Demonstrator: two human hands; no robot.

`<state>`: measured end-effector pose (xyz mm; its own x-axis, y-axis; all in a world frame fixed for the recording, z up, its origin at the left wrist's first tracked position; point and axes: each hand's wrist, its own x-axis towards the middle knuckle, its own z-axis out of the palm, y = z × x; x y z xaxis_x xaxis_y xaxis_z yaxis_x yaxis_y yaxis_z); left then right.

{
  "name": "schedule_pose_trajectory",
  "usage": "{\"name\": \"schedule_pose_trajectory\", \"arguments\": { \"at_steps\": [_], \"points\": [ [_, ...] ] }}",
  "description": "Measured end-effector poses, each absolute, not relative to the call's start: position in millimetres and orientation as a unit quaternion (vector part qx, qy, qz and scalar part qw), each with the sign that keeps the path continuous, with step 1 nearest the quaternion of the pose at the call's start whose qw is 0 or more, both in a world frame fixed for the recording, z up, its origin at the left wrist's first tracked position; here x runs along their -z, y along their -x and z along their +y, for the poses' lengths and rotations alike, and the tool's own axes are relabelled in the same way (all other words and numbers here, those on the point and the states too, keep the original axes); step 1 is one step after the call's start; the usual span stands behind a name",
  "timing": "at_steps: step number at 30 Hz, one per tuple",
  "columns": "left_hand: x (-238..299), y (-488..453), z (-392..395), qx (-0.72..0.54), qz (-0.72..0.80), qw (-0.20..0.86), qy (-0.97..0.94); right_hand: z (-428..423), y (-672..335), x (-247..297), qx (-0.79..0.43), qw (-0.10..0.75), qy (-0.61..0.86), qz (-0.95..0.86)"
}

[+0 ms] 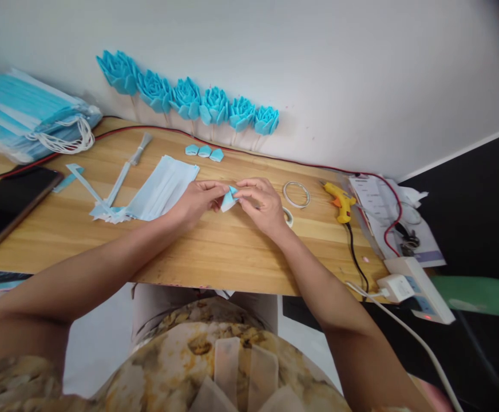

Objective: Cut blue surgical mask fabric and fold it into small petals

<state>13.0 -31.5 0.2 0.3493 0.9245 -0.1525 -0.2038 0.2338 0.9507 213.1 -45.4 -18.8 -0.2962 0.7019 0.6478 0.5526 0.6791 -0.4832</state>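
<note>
My left hand and my right hand meet over the middle of the wooden table. Both pinch a small folded piece of blue mask fabric between thumb and fingers. Just left of my left hand lies a flat blue-white face mask with cut strips beside it. Three small folded blue pieces sit in a row farther back. A row of blue fabric roses leans against the white wall.
A stack of face masks and a dark phone are at the left. Right of my hands are a tape ring, a yellow glue gun, papers with keys and a power strip. A red cable runs along the back.
</note>
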Motion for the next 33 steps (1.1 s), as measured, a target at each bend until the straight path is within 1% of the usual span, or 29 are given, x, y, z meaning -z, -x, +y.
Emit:
{"name": "schedule_pose_trajectory", "arguments": {
  "at_steps": [6, 12, 14, 18, 20, 22, 26, 31, 33],
  "points": [
    [-2, -14, -32, -0.404, 0.404, 0.658, -0.490, -43, -214, 22, -0.049, 0.452, 0.367, -0.812],
    [-3, -14, -31, -0.412, 0.412, 0.624, -0.520, -44, -213, 21, -0.064, 0.441, 0.361, -0.819],
    [-3, -14, -30, -0.425, 0.413, 0.613, -0.522, -47, -213, 17, -0.105, 0.441, 0.361, -0.815],
    [-2, -13, -30, -0.440, 0.414, 0.595, -0.529, -52, -213, 9, -0.313, 0.438, 0.412, -0.735],
    [-1, -13, -30, -0.442, 0.411, 0.588, -0.538, -53, -211, 7, -0.381, 0.429, 0.444, -0.688],
    [-1, -12, -29, -0.443, 0.408, 0.583, -0.545, -53, -208, 7, -0.395, 0.421, 0.466, -0.671],
    [-1, -12, -30, -0.438, 0.410, 0.578, -0.553, -53, -203, 6, -0.374, 0.400, 0.495, -0.674],
    [-1, -13, -32, -0.441, 0.402, 0.569, -0.565, -57, -199, -2, -0.417, 0.397, 0.483, -0.659],
    [-1, -13, -33, -0.440, 0.398, 0.568, -0.571, -59, -198, -4, -0.415, 0.389, 0.494, -0.658]
  ]
}}
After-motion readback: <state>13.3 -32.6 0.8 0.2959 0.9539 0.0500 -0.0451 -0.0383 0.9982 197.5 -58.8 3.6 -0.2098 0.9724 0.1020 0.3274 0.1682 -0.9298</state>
